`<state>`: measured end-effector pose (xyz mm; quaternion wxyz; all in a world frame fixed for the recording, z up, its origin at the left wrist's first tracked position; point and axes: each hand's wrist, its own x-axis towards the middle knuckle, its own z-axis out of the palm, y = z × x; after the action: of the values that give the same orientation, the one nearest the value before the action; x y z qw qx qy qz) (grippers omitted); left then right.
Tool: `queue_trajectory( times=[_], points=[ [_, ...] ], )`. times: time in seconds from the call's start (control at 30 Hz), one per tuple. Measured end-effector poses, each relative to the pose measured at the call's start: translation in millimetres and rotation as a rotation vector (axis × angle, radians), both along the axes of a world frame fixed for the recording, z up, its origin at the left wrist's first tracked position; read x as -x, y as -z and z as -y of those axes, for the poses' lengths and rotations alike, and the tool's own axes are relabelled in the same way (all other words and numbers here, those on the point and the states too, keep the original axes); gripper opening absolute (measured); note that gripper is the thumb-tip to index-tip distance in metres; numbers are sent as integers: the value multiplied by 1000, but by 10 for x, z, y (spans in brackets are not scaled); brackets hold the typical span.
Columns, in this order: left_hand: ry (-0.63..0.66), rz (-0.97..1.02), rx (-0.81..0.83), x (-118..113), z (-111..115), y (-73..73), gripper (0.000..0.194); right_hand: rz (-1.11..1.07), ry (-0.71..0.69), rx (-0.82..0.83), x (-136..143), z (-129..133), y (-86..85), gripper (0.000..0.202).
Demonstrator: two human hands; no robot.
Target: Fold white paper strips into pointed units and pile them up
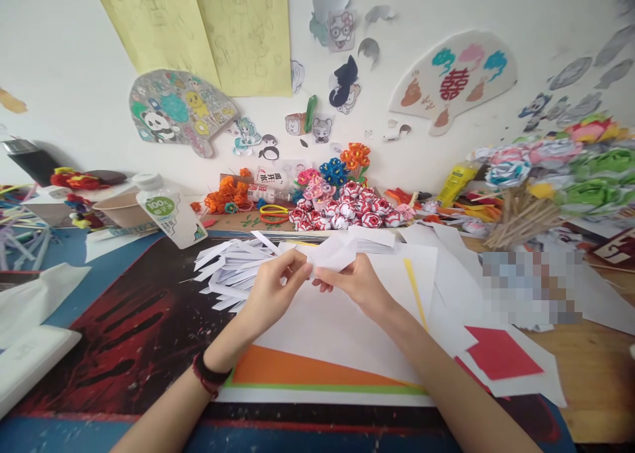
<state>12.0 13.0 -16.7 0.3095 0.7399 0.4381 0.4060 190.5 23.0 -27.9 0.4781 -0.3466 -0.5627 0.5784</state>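
Observation:
A small piece of white paper [335, 251] is held up between both hands, above a stack of paper. My left hand [278, 284] pinches its left edge between thumb and fingers. On the other side, my right hand [360, 284] grips the paper with the thumb in front and fingers curled behind. Below lies a large white sheet [337, 327], with an orange sheet [288, 368] showing under it. A pile of folded white paper strips [231, 268] lies just left of my left hand.
Red and white paper flowers [352, 208] stand behind the hands, beside blue and orange ones. A white bottle [171, 211] is at the back left. Red paper [503, 352] lies on the right. A white object [34, 367] sits at the left edge.

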Motion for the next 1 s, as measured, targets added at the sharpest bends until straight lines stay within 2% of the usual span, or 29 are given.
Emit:
queue_trajectory(
  times=[0.07, 0.13, 0.23, 0.37, 0.57, 0.77, 1.0],
  points=[
    [-14, -15, 1, 37, -36, 1, 25, 24, -11, 33, -47, -27, -32, 36],
    [-20, -70, 17, 86, -75, -9, 26, 61, 38, 62, -136, -73, -70, 42],
    [18, -199, 29, 158, -127, -24, 28, 154, 65, 21, -300, -162, -85, 42],
    [38, -425, -50, 203, -152, 6, 24, 385, 44, 55, -445, -243, 33, 36],
    [20, -717, -216, 180, -122, 93, 19, 688, -111, -28, -518, -193, 224, 27],
    [27, -754, -237, 137, -145, 169, 11, 773, -52, -126, -493, -125, 219, 29],
    [-4, -737, -181, 82, -181, 235, 6, 785, 64, -213, -432, -131, 254, 13]
  ],
)
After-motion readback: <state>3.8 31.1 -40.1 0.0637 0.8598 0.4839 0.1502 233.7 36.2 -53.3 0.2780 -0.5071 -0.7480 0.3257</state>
